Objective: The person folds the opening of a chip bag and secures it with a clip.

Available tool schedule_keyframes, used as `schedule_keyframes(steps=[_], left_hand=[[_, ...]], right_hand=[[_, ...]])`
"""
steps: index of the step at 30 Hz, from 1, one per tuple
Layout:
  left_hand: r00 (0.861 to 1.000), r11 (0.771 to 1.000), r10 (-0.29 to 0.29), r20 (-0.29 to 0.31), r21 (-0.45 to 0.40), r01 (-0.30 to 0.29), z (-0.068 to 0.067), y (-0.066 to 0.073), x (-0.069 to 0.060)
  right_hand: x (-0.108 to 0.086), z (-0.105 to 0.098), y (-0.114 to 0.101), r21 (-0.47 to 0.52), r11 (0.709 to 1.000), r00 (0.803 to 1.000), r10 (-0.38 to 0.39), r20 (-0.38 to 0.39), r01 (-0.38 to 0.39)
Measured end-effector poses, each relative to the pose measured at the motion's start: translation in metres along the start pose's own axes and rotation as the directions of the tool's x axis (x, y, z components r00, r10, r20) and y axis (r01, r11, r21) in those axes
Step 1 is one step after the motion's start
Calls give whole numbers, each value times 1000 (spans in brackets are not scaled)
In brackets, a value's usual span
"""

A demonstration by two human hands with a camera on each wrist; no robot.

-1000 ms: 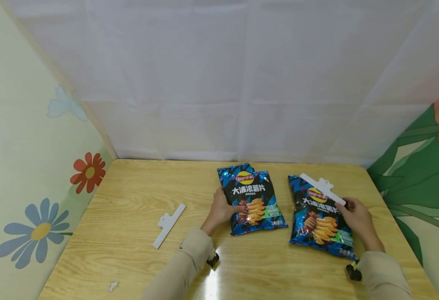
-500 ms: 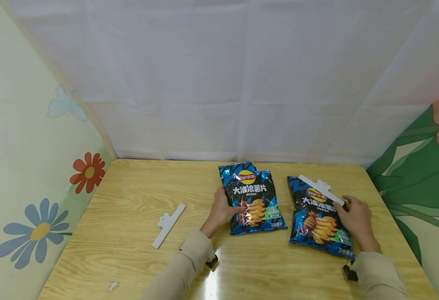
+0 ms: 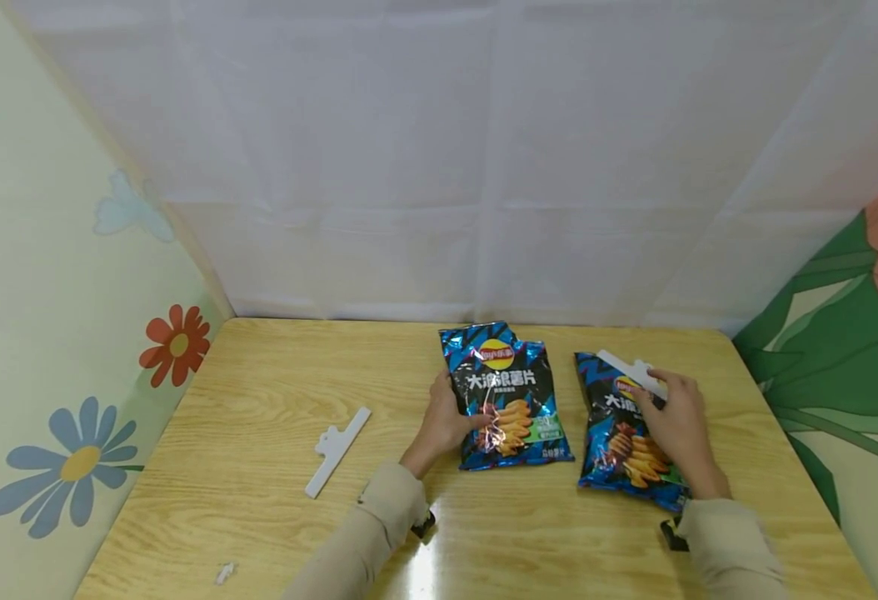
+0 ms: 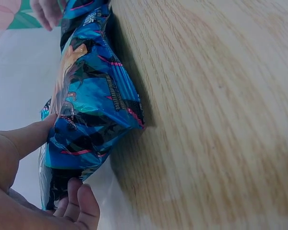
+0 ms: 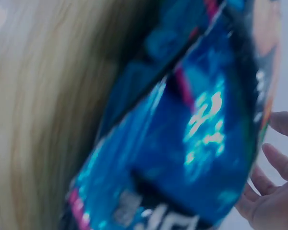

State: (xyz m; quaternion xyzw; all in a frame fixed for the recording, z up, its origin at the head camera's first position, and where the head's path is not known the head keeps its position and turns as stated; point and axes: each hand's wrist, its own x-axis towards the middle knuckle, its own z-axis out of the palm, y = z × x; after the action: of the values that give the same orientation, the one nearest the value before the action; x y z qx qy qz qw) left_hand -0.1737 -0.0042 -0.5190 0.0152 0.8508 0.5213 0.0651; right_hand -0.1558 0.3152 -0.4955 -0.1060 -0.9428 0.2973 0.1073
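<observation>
My left hand [image 3: 442, 425] holds the left edge of a blue and black chip bag [image 3: 510, 379]. In the left wrist view its thumb lies on the bag's front and the other fingers curl at the back. That bag's top edge is uneven, higher at the left. To its right lies a second, matching chip bag [image 3: 619, 454], a white bag clip [image 3: 621, 364] slanting across its top. Over the clip's right part hovers or rests my right hand [image 3: 679, 421]. Blurred in the right wrist view, its fingers [image 5: 278, 163] are spread beside the bag and pinch nothing visible.
Another white bag clip [image 3: 337, 452] lies on the wooden table [image 3: 259, 392] at the left. A small white scrap [image 3: 225, 572] is near the front left. A white sheet [image 3: 439, 208] hangs behind the table, with painted walls at both sides.
My right hand has slid left and away from me along the clip, from its right end. The clip has hardly moved. My left hand keeps its hold; its bag shifts slightly.
</observation>
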Motion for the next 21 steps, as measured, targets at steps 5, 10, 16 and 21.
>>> schedule_keyframes(steps=[5,10,16,21], left_hand=[[999,999,38,-5,-9,-38,0,-2,0],[999,999,39,-2,-12,-39,1,-2,-2],[997,997,72,-10,-5,-72,2,-5,-2],[994,994,106,-24,-30,-107,3,-7,-3]], right_hand=[[-2,1,-9,50,992,994,-112,-17,112],[-5,4,-17,88,984,987,-160,25,157],[-10,11,-32,129,975,982,-186,40,180],[-15,22,-42,133,968,976,-215,14,212]])
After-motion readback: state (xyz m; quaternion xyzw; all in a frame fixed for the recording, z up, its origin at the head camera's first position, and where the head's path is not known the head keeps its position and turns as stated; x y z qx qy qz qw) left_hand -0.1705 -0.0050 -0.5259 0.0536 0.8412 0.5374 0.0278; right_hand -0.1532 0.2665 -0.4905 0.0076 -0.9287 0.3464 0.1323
